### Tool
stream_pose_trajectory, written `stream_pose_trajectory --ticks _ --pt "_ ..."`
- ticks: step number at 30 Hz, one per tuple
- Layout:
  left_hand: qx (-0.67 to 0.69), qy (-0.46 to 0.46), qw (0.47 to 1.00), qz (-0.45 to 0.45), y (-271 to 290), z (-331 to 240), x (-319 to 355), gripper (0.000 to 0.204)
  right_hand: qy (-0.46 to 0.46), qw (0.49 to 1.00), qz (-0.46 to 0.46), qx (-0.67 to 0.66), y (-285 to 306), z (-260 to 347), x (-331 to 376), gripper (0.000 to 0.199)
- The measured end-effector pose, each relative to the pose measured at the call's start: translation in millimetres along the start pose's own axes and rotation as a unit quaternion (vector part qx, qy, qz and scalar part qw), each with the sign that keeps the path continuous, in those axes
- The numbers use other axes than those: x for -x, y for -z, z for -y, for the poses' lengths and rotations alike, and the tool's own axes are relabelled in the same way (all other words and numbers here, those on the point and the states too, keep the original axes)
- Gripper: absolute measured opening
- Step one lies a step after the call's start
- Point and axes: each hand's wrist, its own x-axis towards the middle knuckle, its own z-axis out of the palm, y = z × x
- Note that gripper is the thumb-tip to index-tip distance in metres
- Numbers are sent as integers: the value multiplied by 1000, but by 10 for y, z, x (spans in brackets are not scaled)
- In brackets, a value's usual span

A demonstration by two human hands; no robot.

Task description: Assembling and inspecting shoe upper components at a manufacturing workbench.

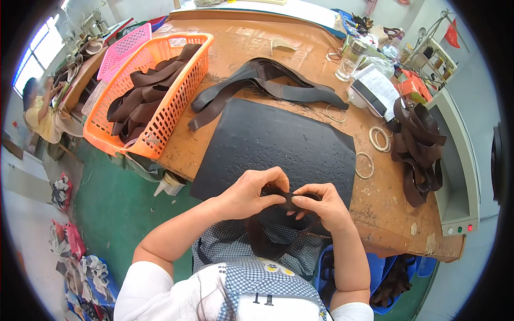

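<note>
My left hand (256, 191) and my right hand (319, 205) meet over the near edge of a black pitted mat (284, 142). Between them they pinch a dark brown strap (289, 202), thumbs and fingertips pressed on it almost side by side. The strap's lower part (262, 242) hangs in a loop over my checked apron. Past the mat lies a bundle of long dark straps (262, 80), folded over on the table. What the fingertips cover on the strap is hidden.
An orange basket (176, 85) of brown straps stands at the left. To the right are cream rings (379, 139), a pile of brown straps (417, 144), a notebook (375, 91), a glass jar (350, 61) and a grey machine (455, 160). Blue bins (377, 273) sit below the table edge.
</note>
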Motion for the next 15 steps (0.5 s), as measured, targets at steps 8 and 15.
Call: stream_pose_trajectory --ticks 8,15 --pt "-59 -40 997 2 -14 13 21 22 0 1000 4 -20 42 -59 16 20" --pt "-97 -76 992 -10 -43 44 48 21 -10 998 27 -52 28 -107 0 19"
